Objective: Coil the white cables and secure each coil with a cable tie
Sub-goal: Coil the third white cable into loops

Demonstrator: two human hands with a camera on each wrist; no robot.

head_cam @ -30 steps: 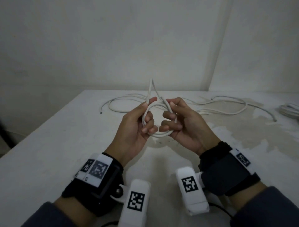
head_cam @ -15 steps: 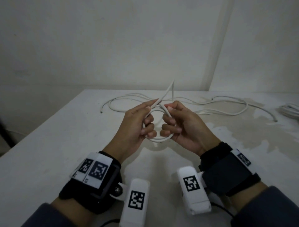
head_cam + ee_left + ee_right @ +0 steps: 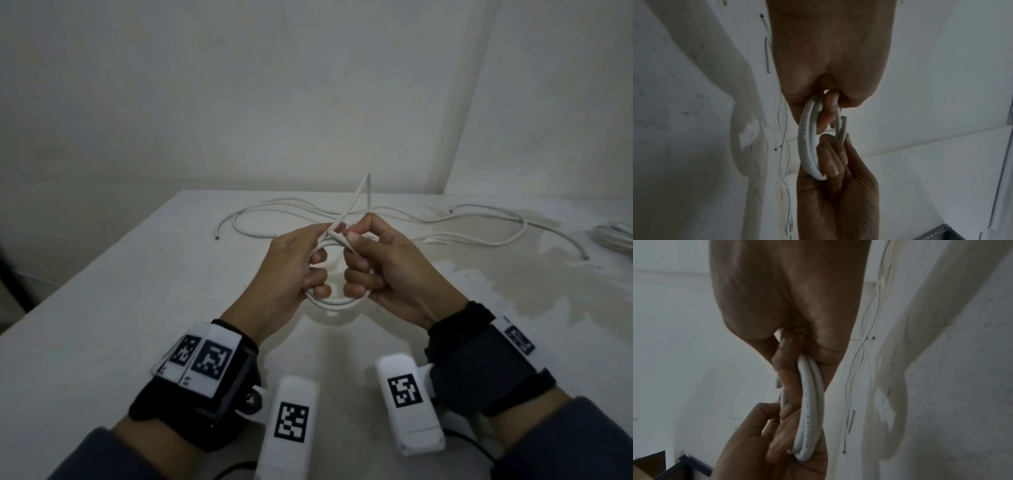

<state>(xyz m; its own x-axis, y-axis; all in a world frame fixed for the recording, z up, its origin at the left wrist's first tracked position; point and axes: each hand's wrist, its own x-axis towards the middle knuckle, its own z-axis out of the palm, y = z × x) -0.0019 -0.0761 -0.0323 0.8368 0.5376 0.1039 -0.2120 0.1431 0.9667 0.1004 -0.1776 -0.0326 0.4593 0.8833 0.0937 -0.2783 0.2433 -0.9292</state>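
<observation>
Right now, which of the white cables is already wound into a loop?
The cable in the hands: both hands hold it up as a small coil. The loose cables behind lie sprawled on the table.

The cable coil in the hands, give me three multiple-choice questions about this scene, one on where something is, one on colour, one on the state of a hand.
1. Where are the loose cables?
A. On the table beyond the hands
B. On the floor
C. Hanging on the wall

2. What colour is the coil?
A. Black
B. White
C. Red

3. What is the left hand doing?
A. Lying flat on the table
B. Pointing at the wall
C. Gripping the coil

Answers:
1. A: in the head view they lie spread on the table behind both hands.
2. B: both wrist views show white loops.
3. C: its fingers curl around the coil, opposite the right hand, which grips the other side.
</observation>
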